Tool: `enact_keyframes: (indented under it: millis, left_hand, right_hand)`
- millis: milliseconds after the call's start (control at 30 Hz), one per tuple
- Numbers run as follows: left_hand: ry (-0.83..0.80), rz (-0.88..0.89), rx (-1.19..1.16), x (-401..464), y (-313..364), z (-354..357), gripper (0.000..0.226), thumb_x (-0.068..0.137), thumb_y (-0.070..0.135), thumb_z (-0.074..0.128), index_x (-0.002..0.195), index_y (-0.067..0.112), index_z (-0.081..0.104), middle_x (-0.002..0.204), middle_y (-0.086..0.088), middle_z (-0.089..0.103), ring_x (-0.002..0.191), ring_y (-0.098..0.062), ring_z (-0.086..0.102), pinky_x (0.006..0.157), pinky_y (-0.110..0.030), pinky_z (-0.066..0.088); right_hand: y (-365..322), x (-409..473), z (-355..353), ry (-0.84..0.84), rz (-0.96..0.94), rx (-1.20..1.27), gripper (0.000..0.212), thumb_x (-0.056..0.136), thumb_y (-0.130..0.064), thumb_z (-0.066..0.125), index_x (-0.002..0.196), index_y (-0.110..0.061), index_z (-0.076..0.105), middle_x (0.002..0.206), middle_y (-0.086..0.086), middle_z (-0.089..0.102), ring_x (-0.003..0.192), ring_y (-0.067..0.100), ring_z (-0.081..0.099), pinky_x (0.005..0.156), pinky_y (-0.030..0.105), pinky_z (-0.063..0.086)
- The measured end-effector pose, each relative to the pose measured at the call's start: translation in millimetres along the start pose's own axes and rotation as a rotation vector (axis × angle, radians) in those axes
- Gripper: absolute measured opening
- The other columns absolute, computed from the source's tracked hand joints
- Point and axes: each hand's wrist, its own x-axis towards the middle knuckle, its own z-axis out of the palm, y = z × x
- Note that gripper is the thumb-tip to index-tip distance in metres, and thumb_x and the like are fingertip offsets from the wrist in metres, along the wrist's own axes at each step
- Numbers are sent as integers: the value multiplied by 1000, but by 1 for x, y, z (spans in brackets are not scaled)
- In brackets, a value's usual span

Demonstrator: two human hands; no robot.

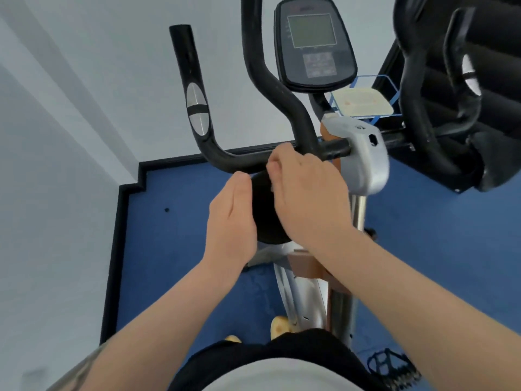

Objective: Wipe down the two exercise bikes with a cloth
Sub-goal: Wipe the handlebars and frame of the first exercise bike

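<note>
The nearer exercise bike [363, 165] is seen from above, parked on a blue floor [174, 249] in the corner of a white-walled room. Black handlebars [225, 158] curve up on the left, with a silver grip sensor [198, 112] set into the bar, and a black console [314, 43] with a grey screen is mounted at the top. The stem housing is silver-grey, with orange-brown trim lower down the frame. A black pedal [393, 368] is visible at the bottom right. A second bike [439, 88], all black, is parked just beside it on the right, only partly in view.

A black cloth [263, 210] is held between both hands, right below the handlebar crossbar. The left hand [229, 221] is laid flat against the cloth's left side, fingers straight and together, so it's relaxed rather than clenched. The right hand [308, 193] is curled over the cloth's top edge, fingers bent and gripping it, knuckles just touching or nearly touching the crossbar; which one can't really be told.
</note>
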Motion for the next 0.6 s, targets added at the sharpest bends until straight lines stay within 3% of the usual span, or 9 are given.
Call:
enact_keyframes:
  millis: [100,167,233,400,467,600]
  left_hand:
    - [9,-38,-35,-4,-2,0,47,103,30,29,88,-8,50,79,-21,48,71,-12,42,61,-21,40]
    - [32,-46,-34,-6,-3,1,43,104,30,30,75,3,48,67,-6,43,65,-5,38,56,-16,35]
    - [53,-55,-34,-7,-2,0,42,105,27,33,64,24,33,61,13,33,59,-3,29,52,-12,29]
    - [2,-55,3,-10,-3,-6,38,100,42,33,64,31,29,65,13,30,64,-7,28,60,-24,28]
    - [6,-54,10,-10,-1,-5,41,101,41,32,61,35,29,63,14,30,62,-6,27,59,-21,27]
    - [44,-41,6,-11,-1,-2,44,106,31,33,62,33,27,62,13,27,59,-5,25,53,-15,27]
  right_hand:
    - [21,-10,-12,-101,60,488,22,99,-39,38,114,-25,44,91,-6,60,79,6,54,64,21,41]
    - [25,-3,-14,-152,15,479,18,99,-36,44,112,-25,46,97,-3,60,87,9,54,71,24,42]
    - [19,10,-16,-125,-26,467,12,99,-28,49,107,-20,52,97,0,61,90,12,54,79,30,42]
    - [8,30,-30,22,-110,614,4,97,-14,53,96,-13,57,85,-4,63,87,15,57,80,34,46]
    - [5,36,-38,90,-168,624,3,96,-15,54,96,-14,57,84,-6,63,85,12,57,78,30,46]
    - [12,30,-32,-17,-218,492,9,97,-20,53,104,-17,58,90,-2,60,91,12,53,80,35,46]
